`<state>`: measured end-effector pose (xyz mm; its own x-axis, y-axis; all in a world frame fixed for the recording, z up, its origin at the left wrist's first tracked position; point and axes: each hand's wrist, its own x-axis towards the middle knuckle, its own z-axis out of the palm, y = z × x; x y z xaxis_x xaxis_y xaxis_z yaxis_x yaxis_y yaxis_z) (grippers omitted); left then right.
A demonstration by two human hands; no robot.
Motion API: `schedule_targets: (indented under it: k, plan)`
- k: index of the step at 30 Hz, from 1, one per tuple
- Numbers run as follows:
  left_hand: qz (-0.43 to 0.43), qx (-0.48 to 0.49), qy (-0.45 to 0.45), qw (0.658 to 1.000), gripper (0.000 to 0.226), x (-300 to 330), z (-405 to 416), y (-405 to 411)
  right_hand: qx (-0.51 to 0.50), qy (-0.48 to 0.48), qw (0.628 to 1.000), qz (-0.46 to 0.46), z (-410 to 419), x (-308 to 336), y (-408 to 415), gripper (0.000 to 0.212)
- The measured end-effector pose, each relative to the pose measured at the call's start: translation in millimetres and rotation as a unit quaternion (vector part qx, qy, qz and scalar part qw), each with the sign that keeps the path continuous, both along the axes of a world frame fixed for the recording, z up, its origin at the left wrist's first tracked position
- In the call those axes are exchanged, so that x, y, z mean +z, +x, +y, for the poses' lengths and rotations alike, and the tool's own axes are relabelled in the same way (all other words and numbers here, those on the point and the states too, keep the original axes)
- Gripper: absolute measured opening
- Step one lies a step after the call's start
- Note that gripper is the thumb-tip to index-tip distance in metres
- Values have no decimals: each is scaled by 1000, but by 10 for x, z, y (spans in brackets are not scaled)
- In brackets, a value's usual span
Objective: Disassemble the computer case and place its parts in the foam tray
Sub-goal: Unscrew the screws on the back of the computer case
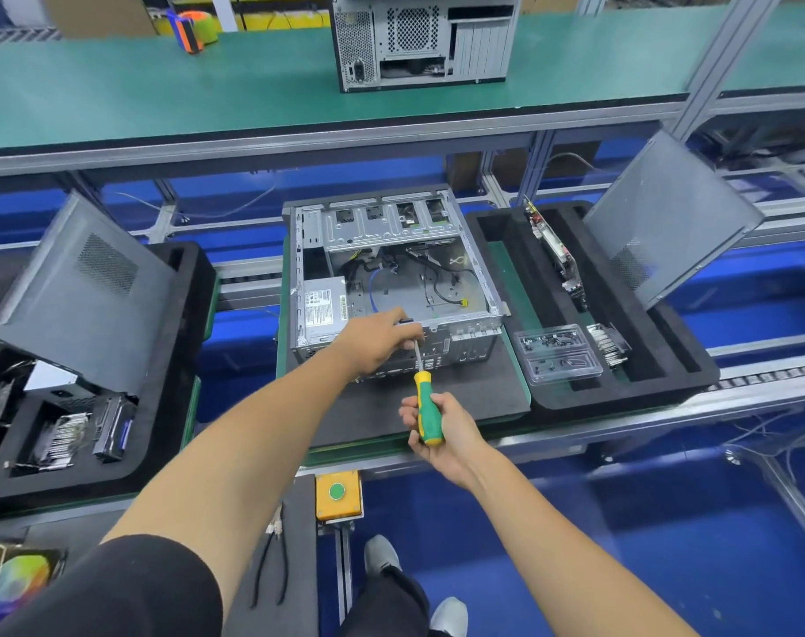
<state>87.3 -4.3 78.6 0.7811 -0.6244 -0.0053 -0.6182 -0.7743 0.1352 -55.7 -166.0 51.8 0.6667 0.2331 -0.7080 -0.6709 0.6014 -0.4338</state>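
Fingers of the left hand (376, 340) curl around the screwdriver's shaft at the rear edge of the computer case (391, 278), which lies open at mid-desk on a dark mat; the right hand (442, 429) grips the screwdriver (426, 406) by its green-yellow handle. Judged step: loosening a rear screw. Next comes turning it out, then carrying parts right to the foam tray (667, 383).

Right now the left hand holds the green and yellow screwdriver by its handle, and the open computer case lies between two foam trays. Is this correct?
Not quite. In the head view the right hand holds the screwdriver by its handle; the left hand steadies its shaft at the open computer case. The rest is correct.
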Motion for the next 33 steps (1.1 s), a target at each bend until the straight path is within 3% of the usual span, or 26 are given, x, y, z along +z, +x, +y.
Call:
schedule_targets:
  k: [4, 9, 12, 16, 22, 26, 30, 33]
  plan:
    - [6, -10, 15, 1000, 31, 19, 25, -3, 7, -32, 999, -9, 95, -14, 35, 35]
    - [-5, -35, 40, 999, 33, 13, 39, 5, -15, -187, 982, -1, 157, -12, 28, 9]
    - [-16, -28, 42, 999, 35, -11, 37, -4, -22, -261, 965, -7, 151, 9, 65, 20]
    - [-38, -17, 30, 999, 31, -40, 21, -14, -3, -178, 984, 12, 181, 79, 58, 6]
    - [-42, 0, 6, 999, 24, -51, 0, -13, 15, 4, 1000, -15, 18, -13, -73, 53]
    - [-29, 13, -10, 999, 21, -57, -13, -18, -20, 135, 991, 7, -68, -134, -230, 54]
    - [-27, 8, -14, 1000, 22, -66, -2, -4, -15, 112, 994, -3, -33, -130, -225, 36]
    - [-24, 1, -21, 999, 22, -58, 11, -2, -25, 67, 997, 1, 1, -157, -209, 36]
